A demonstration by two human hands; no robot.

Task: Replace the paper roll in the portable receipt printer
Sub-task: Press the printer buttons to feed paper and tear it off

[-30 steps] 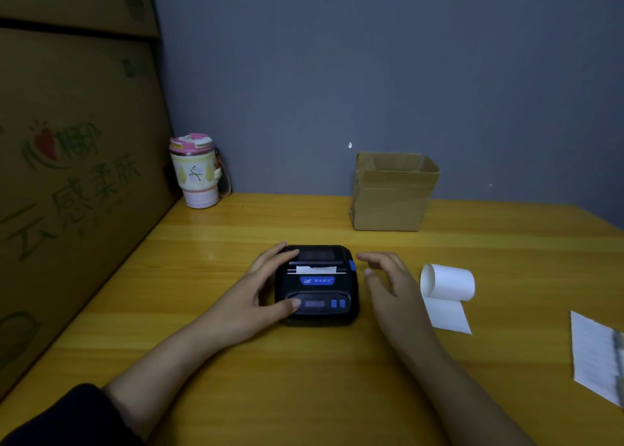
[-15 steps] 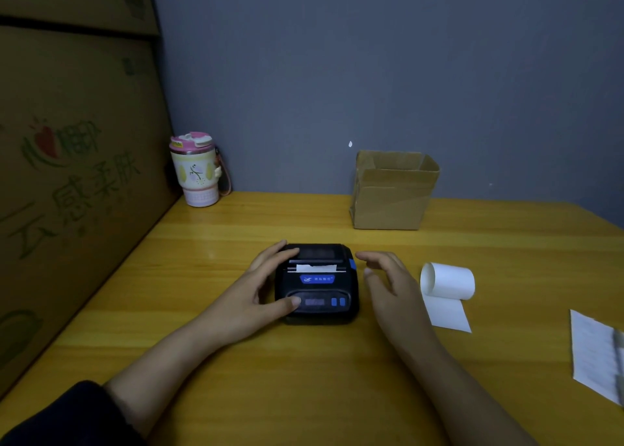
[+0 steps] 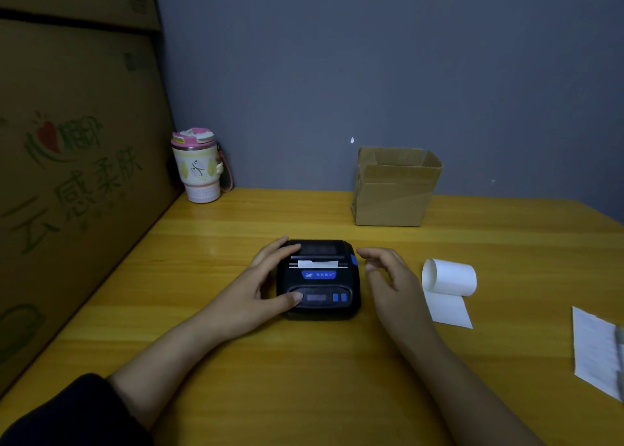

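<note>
A small black receipt printer [image 3: 320, 283] with a blue label sits on the yellow wooden table [image 3: 304, 371], lid closed, a short strip of white paper sticking out of its slot. My left hand [image 3: 256, 287] grips its left side, fingers on the back corner and thumb on the front panel. My right hand [image 3: 388, 277] hovers just right of the printer, fingers spread and curled, a small gap between them and the casing. A white paper roll [image 3: 450, 278] lies on its side to the right, its loose end unrolled toward me.
An open cardboard box [image 3: 395, 189] stands at the back by the grey wall. A pink-lidded tumbler [image 3: 199, 165] sits in the back left corner. Large cartons [image 3: 67, 175] wall off the left side. A printed paper slip [image 3: 597, 351] lies at the right edge.
</note>
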